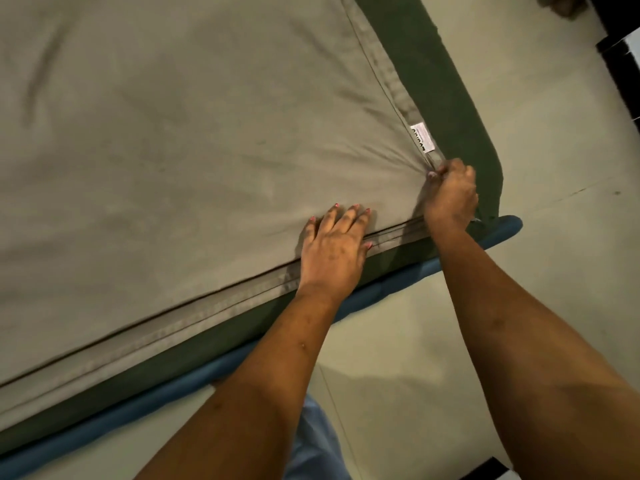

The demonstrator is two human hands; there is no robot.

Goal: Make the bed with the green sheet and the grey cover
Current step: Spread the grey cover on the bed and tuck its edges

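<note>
The grey cover (194, 150) lies spread flat over the bed and fills most of the view. A band of the green sheet (446, 84) shows beyond its right and near edges. My left hand (334, 249) rests flat on the cover near its hem, fingers straight and spread. My right hand (450, 194) grips the cover's near right corner, and creases fan out from that grip. A white label (422, 137) is sewn on the edge just beyond the corner.
A blue mattress edge (391, 289) runs under the green sheet along the near side. Pale floor (554, 140) lies to the right and in front. Dark furniture (620, 60) stands at the far right. Blue clothing (315, 441) shows below my arms.
</note>
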